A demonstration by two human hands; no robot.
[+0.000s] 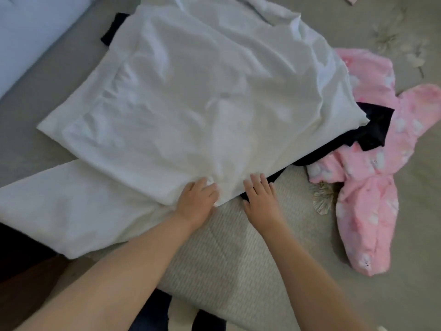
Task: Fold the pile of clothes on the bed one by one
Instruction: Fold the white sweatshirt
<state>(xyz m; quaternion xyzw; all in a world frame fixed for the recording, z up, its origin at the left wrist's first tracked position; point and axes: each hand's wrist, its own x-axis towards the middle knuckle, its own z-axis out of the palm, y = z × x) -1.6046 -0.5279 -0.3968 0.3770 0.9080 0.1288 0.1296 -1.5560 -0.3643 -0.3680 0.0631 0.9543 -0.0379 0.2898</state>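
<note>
Head view: a white garment (191,96), wrinkled and spread flat, fills the frame's centre on the bed (393,271). Left hand (198,199) apparently pinches its lower hem; right hand (260,194) lies flat, fingers spread, on the same edge. A pink fleece garment (372,177) lies at right.

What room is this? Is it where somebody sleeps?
Probably a bedroom. Clothes lie on a grey bed cover: a white garment, a pink fleecy suit, and a pale blue pillow sits nearby.
</note>
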